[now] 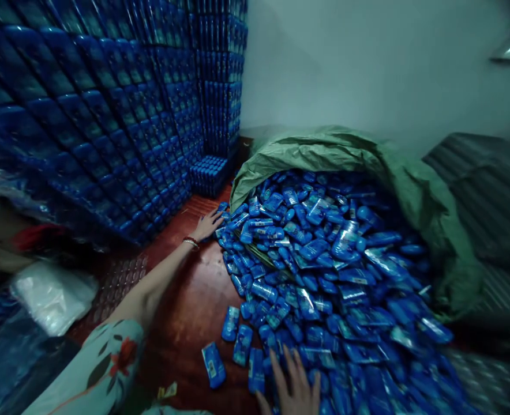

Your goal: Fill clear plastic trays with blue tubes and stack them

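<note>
A big heap of small blue bottles spills out of a green woven sack onto the reddish floor. My left hand reaches out to the left edge of the heap, fingers stretched over the bottles there. At the bottom of the view my right hand rests on the near side of the heap, its fingers spread. No bottle is seen gripped in either hand. A few loose bottles lie on the floor just left of my right hand.
Tall stacks of blue bottle packs rise on the left. A low pack stands at their foot. A clear plastic bag lies at lower left. Behind the sack is a pale wall, with dark corrugated sheets at right.
</note>
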